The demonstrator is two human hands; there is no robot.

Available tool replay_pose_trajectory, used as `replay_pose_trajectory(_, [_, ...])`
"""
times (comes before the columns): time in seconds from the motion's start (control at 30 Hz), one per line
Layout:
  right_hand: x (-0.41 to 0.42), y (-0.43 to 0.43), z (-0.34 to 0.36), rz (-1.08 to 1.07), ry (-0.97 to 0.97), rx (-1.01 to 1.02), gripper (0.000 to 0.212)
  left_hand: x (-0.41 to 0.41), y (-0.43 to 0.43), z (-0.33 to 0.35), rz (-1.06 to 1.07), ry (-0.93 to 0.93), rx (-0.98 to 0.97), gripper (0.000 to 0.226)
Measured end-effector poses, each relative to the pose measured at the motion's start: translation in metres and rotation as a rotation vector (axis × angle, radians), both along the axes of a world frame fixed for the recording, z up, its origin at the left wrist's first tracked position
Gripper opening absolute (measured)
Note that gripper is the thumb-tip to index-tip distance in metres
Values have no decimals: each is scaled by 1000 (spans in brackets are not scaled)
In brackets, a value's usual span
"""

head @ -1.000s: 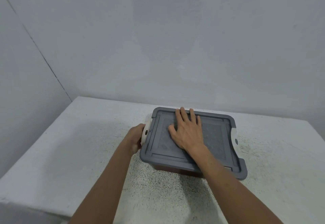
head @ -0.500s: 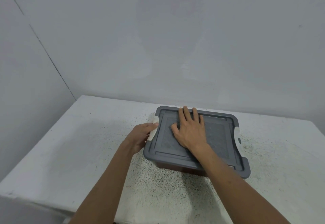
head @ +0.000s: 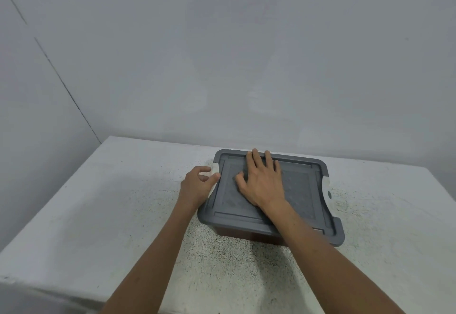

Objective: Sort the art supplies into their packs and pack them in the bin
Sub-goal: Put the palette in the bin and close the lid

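White and flecked with dark specks, the table [head: 98, 215] filled the lower part of the view, and two bare forearms reached over its near edge. Beyond them the bin [head: 246, 236] stood on the table right of centre. Only a dark strip of its body showed under the grey lid [head: 298, 190], which sat closed on top.

The left hand [head: 196, 187] was at the bin's left end, its fingers curled and pinching the white left latch [head: 216, 169], with the thumb on top. The right hand [head: 264, 183] lay flat on the lid, palm down and fingers straight, its fingertips reaching the far rim. The white right latch [head: 327, 185] hung untouched at the other end. No loose supplies showed. Behind the table rose a plain grey wall [head: 222, 67].
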State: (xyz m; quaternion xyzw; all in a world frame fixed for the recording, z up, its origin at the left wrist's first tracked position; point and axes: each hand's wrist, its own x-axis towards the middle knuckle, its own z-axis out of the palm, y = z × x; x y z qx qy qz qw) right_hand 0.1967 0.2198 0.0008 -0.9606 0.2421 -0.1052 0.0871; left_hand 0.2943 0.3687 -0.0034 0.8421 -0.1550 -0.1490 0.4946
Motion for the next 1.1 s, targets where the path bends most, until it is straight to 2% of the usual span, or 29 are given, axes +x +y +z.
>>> replay_pose_trajectory(0.07, [-1,-3,1,14,-57,79,62,-9,-1,-3,49,-211,49,29])
replay_pose_trajectory(0.1, [-2,-5,1,14,-121,153,60,-14,-1,-5,57,-382,81,25])
replay_pose_trajectory(0.17, [-7,-8,3,-3,-308,348,54,-21,-4,-9,-7,-733,187,18])
replay_pose_trajectory(0.23, [-14,-11,9,-35,-441,538,48,-25,-7,-8,-81,-928,308,16])
replay_pose_trajectory(0.3, [-24,-17,14,-28,-409,567,47,-27,-6,-5,-118,-925,361,29])
replay_pose_trajectory(0.4, [-48,-30,16,4,-201,418,55,-35,3,-3,-204,-800,384,58])
replay_pose_trajectory(0.53, [-105,-36,20,-41,172,159,84,-55,22,-7,-411,-718,506,95])
replay_pose_trajectory(0.6, [-131,-32,21,-74,262,118,98,-59,27,-8,-473,-741,582,104])
replay_pose_trajectory(0.8, [-161,-11,14,-52,242,74,104,-54,22,-9,-600,-778,680,122])
replay_pose_trajectory(0.93, [-155,-11,5,-64,218,-40,104,-47,16,-13,-585,-798,602,125])
replay_pose_trajectory(1.1, [-140,-31,1,-66,154,-60,99,-35,-2,-11,-558,-746,603,124])
